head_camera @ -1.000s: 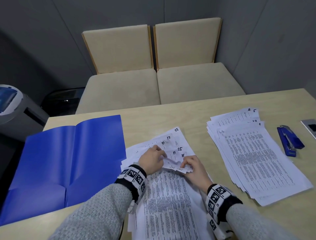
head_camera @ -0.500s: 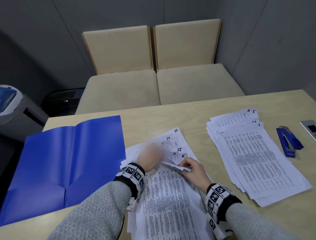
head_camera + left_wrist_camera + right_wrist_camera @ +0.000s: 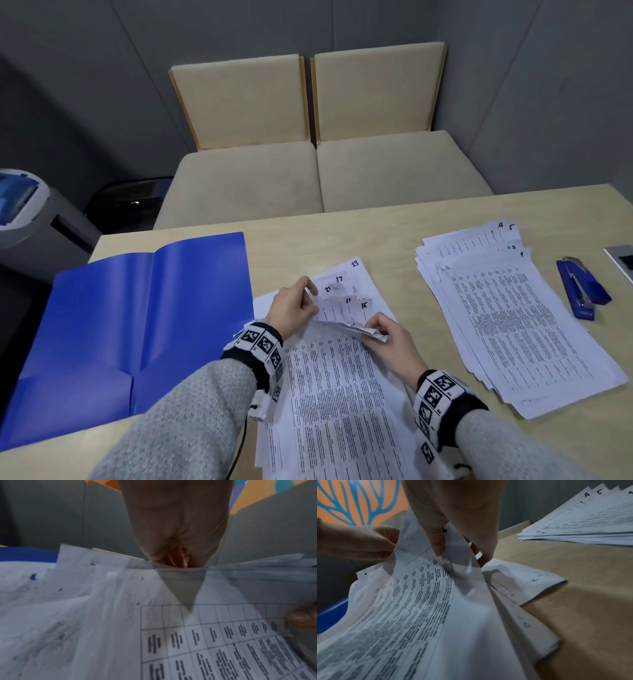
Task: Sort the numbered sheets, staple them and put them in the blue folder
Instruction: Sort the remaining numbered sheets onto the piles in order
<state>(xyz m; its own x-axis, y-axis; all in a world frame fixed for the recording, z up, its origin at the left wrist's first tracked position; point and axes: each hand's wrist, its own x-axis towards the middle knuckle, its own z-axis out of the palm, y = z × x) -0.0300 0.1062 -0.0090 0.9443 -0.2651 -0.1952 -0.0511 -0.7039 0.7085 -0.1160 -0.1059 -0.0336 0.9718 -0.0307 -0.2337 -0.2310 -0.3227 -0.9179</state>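
A loose pile of numbered sheets (image 3: 342, 394) lies in front of me, its far corners fanned out showing 23, 17, 21, 11 and 15. My left hand (image 3: 294, 305) pinches the upper corners of several sheets (image 3: 180, 577) and lifts them. My right hand (image 3: 387, 337) grips the bent-up right corners of the same pile (image 3: 453, 566), thumb on top. A second stack of sheets (image 3: 513, 315) lies to the right, with 4, 5 and 1 showing. The blue folder (image 3: 137, 325) lies open at the left. A blue stapler (image 3: 582, 287) rests at the far right.
The wooden table (image 3: 394, 233) ends at a beige bench seat (image 3: 322, 171) beyond. A grey and blue machine (image 3: 30, 212) stands left of the table. A dark device (image 3: 621, 260) sits at the right edge by the stapler.
My left hand moved up and away along the fanned corners and now pinches higher sheets. The right hand stays gripping the folded-up corners. The numbers shown have shifted slightly.
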